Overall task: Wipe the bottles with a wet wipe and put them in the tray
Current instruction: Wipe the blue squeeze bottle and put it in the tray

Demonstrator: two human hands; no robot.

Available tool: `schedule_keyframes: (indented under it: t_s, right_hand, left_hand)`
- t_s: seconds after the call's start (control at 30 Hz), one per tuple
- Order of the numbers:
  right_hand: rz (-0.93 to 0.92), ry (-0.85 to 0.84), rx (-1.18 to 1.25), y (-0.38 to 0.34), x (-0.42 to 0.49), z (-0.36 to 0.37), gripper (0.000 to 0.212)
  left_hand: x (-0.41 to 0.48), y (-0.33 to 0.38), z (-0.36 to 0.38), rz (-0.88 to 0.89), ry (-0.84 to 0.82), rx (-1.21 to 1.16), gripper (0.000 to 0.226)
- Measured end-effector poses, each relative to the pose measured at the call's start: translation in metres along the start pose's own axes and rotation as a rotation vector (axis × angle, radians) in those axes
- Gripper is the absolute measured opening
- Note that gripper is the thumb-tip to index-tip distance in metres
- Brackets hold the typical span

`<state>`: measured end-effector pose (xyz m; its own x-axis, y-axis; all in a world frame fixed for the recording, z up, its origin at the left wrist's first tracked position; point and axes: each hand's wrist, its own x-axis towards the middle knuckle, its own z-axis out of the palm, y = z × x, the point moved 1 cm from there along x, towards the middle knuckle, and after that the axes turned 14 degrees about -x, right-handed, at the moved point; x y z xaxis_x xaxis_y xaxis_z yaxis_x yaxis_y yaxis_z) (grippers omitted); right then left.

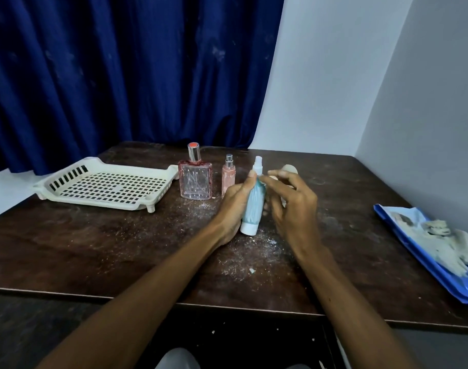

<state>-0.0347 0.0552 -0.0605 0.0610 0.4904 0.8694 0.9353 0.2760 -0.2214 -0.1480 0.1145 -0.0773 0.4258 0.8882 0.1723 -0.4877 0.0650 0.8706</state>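
The left hand (234, 209) curls round the likely light, slick slim teal plastic spray bottle (254, 209) mid-body; the right hand (291, 209) pinches its neck, other fingers spread

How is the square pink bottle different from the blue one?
The square pink bottle stands free on the table; the blue bottle is gripped by the left hand. The pink bottle is wide and see-through; the blue bottle is slim. The pink bottle's cap is red-topped; the blue bottle's is white. Neither is in the tray.
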Motion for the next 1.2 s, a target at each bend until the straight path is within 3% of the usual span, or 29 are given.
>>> schedule_keyframes:
  t_s: [0.1,0.63,0.87,1.2]
  right_hand:
    - [0.062,0.007,0.055,0.0017,0.0012,0.0004,0.028]
    - [-0.053,0.01,-0.03,-0.0015,0.0022,0.0012,0.021]
    - [-0.022,0.006,-0.057,0.0021,0.0034,0.003,0.021]
    - [-0.011,0.018,-0.026,0.0003,0.0022,0.002,0.021]
  left_hand:
    - [0.0,0.0005,0.0,0.007,0.005,0.0,0.063]
    - [0.0007,0.0024,-0.0004,-0.043,0.035,-0.07,0.054]
    - [-0.0011,0.0038,0.0021,-0.062,0.047,-0.097,0.06]
    - [-0.0018,0.0028,0.0029,-0.096,0.007,-0.123,0.046]
